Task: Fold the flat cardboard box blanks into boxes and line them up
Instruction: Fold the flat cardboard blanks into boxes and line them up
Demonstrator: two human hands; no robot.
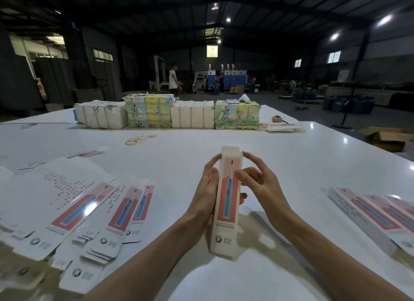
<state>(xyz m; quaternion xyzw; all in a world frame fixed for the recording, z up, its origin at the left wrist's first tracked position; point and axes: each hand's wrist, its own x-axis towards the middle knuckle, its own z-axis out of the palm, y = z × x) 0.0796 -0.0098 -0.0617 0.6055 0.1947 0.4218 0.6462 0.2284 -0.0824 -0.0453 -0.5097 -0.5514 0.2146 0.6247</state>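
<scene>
A tall narrow box (pixel 227 211), white with a red panel and a blue toothbrush picture, stands tilted above the white table (pixel 291 157). My left hand (pixel 207 188) holds its left side, fingers curled round it. My right hand (pixel 257 177) pinches the upper right edge near the open top flap. Several flat box blanks (pixel 74 211) of the same print lie fanned out at the left. Folded boxes (pixel 376 215) lie side by side at the right edge.
Wrapped bundles of blanks (pixel 168 113) stand in a row at the far side of the table. Yellow rubber bands (pixel 139 139) lie in front of them. A small stack of blanks (pixel 282 127) sits far right. A person (pixel 173 80) walks in the hall behind.
</scene>
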